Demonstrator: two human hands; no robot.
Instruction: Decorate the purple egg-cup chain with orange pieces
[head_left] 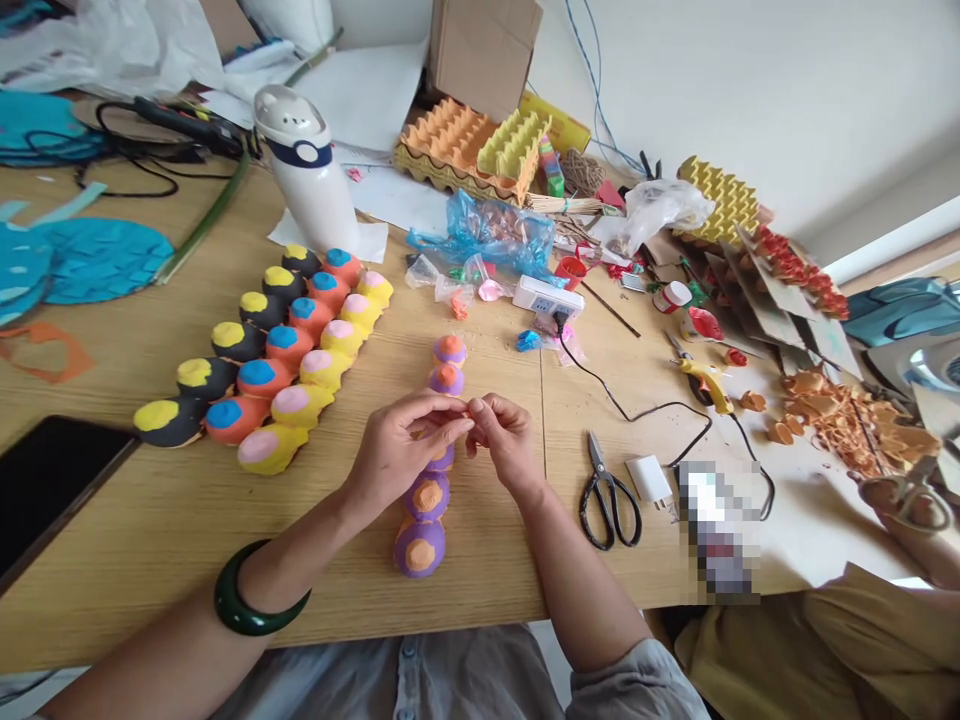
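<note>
My left hand and my right hand meet at the fingertips above a row of purple cups. Both pinch a small bit of orange material between them. The purple cups run away from the table's front edge; the nearer ones are topped with light orange and the far ones with darker orange. My hands hide the middle of this row. Left of it stand three joined rows of painted cups: black with yellow tops, red-orange with blue tops and yellow with pink tops.
Black-handled scissors, a white charger and a yellow glue gun with its cord lie to the right. A white power strip sits ahead, a white bottle behind the cups. Another person's hand holds scissors at the far right.
</note>
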